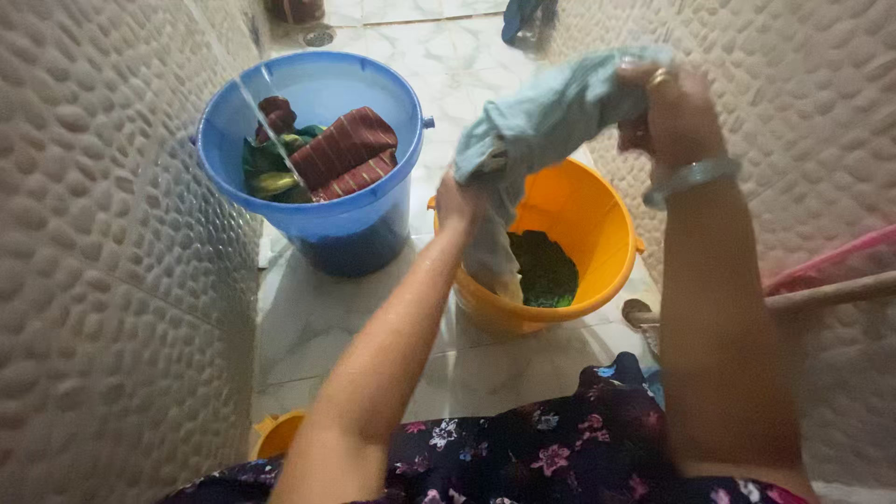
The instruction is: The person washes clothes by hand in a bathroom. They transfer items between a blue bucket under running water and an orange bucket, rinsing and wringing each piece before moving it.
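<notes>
Both hands are gripping one pale blue cloth (551,117) above the orange bucket (597,219). The right hand (667,107) is clutching its upper end, the left hand (457,201) its lower part, so its long axis is slanting down-left, its tail hanging into the bucket. Two buckets: the blue bucket (359,229) is standing left of the orange one.

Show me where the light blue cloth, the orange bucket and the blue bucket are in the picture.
light blue cloth (551,117), head view, on the bunched middle between the two hands.
orange bucket (597,233), head view, on its inner right wall.
blue bucket (322,84), head view, on its inner back wall.
</notes>
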